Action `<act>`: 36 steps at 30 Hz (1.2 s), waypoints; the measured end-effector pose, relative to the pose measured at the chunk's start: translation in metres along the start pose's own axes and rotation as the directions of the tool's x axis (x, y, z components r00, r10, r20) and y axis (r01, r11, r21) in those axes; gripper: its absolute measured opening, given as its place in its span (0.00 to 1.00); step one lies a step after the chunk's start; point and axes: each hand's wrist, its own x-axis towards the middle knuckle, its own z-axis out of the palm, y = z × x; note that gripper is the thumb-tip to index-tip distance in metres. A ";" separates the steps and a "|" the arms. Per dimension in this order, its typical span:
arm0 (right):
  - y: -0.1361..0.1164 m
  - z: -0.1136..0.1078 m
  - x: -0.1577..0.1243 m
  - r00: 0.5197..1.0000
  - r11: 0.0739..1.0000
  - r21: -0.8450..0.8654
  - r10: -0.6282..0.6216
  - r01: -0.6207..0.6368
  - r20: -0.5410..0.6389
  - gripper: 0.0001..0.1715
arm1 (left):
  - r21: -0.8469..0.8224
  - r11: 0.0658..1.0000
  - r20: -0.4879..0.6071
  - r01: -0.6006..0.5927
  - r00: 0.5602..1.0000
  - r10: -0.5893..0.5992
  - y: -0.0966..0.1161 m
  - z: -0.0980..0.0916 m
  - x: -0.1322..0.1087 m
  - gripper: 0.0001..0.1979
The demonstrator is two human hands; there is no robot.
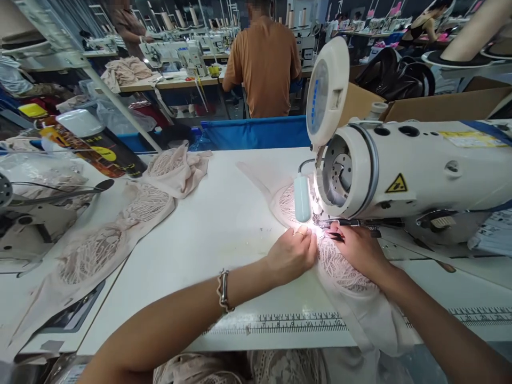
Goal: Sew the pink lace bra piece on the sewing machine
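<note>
A pale pink lace garment piece (346, 272) runs from under the sewing machine (432, 165) toward me and hangs over the table's front edge. My left hand (292, 256) is closed at its left edge beside the needle area, fingertips pinching the fabric in the lamp's glare. Around the handles of small dark thread snips (336, 237), my right hand (362, 250) is closed; the blades point left toward my left fingertips, above the lace. Glare hides the needle and the exact grip. A wristband (224, 290) circles my left wrist.
On the left, a chain of lace pieces (96, 250) lies across the white table (208, 224) near spray cans (104, 141). A printed ruler (296, 322) lines the front edge. Behind are a blue cloth bin (256, 133), a cardboard box (444, 104) and a seated person (266, 64).
</note>
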 end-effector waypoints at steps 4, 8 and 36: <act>0.007 -0.002 0.000 0.999 0.999 0.027 -0.027 0.027 0.018 0.11 | 0.093 0.995 0.007 0.036 0.999 -0.037 0.008 0.003 0.000 0.17; 0.018 -0.002 -0.003 0.997 0.997 0.052 -0.061 0.058 0.056 0.19 | 0.104 0.992 -0.011 0.065 0.998 -0.065 0.013 0.005 0.001 0.17; 0.011 -0.020 -0.009 0.884 0.892 -0.018 -0.451 0.453 -0.121 0.38 | 0.089 0.994 -0.032 0.069 0.997 -0.066 0.012 0.002 -0.001 0.15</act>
